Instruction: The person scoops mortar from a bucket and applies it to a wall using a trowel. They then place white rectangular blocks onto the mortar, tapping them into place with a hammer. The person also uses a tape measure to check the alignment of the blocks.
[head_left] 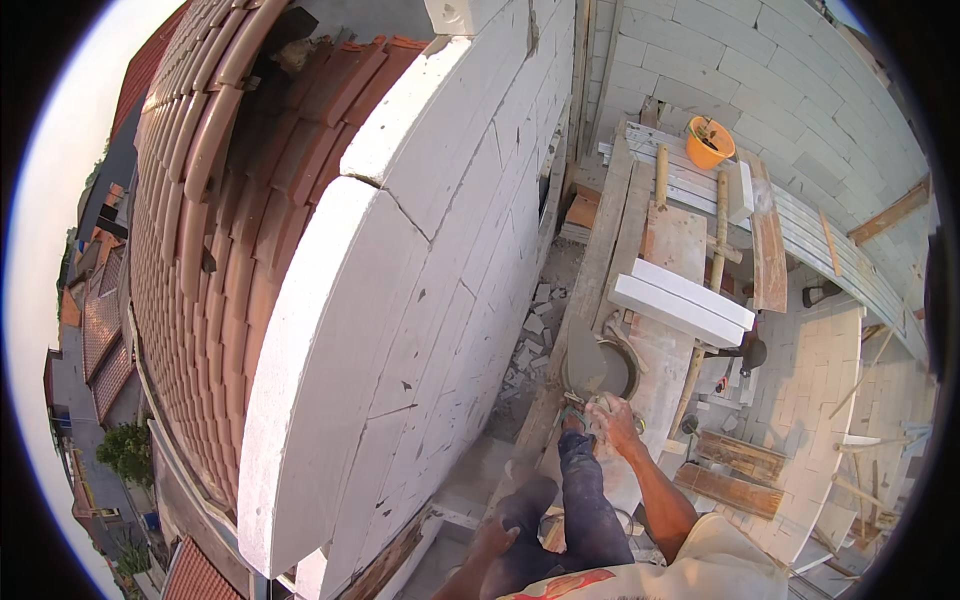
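Right hand (617,420) is gripping a masonry trowel (586,362), fingers curled round, blade pointing ahead, away from it, over the bucket (636,373); left hand (490,541) is lying farther back, hold unclear.

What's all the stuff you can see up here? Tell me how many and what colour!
Trowel: one, grey, at the bucket
Bucket: one, dark, on the planks
Orange bucket: one, orange, far end
Long blocks: two, white, side by side on the planks
Block walls: several, whitish, left and back
Roof tiles: many, reddish-brown, left
Planks: several, brown, right
Rubble: many bits, pale, beside the left wall
Right hand: one, at the trowel
Left hand: one, by the legs
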